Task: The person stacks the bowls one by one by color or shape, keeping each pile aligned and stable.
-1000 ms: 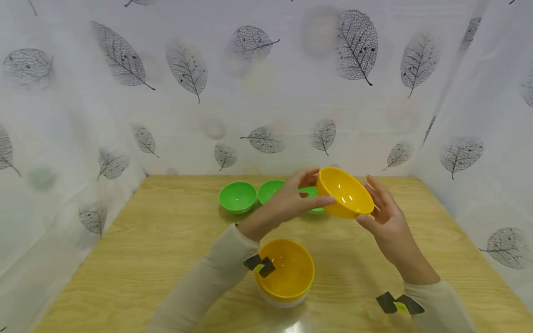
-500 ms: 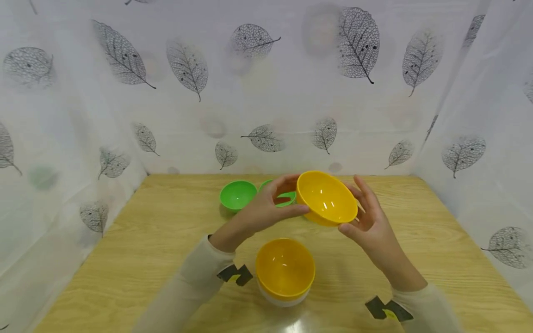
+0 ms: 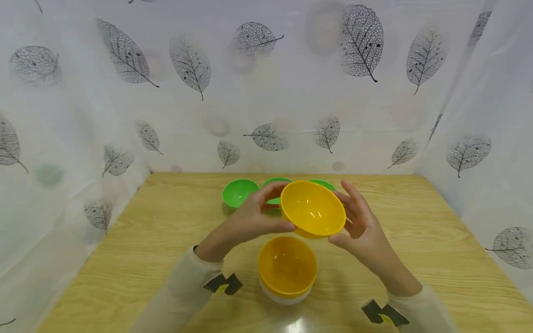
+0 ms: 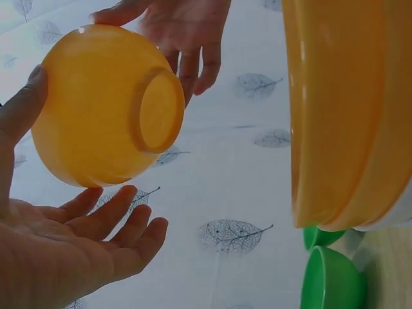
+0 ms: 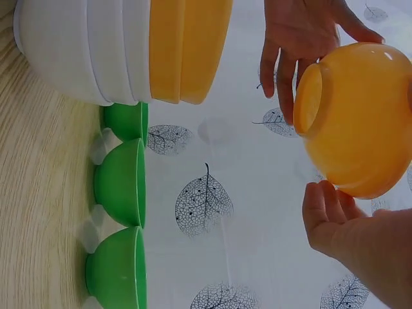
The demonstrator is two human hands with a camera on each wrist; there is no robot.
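A yellow bowl (image 3: pixel 312 210) is held in the air between both hands, its inside tilted toward the head camera. My left hand (image 3: pixel 250 219) grips its left rim, thumb in front and fingers behind. On the opposite side my right hand (image 3: pixel 364 231) holds the rim between thumb and fingers. The wrist views show the bowl's round foot (image 4: pixel 161 111). Just below and nearer stands an upright stack, with yellow bowls (image 3: pixel 287 270) on top of white bowls (image 5: pixel 58 48). The held bowl is apart from that stack.
Three green bowls stand in a row at the back of the wooden table (image 3: pixel 175 222): a left one (image 3: pixel 240 193), a middle one (image 3: pixel 275 180) and a right one (image 3: pixel 322 184), the last two partly hidden. Leaf-printed curtains (image 3: pixel 266 83) enclose the back and sides.
Both hands have carried the yellow bowl leftward and nearer, from the upper right to just above the stack. The right green bowl's rim shows behind it again. The stack stays put.
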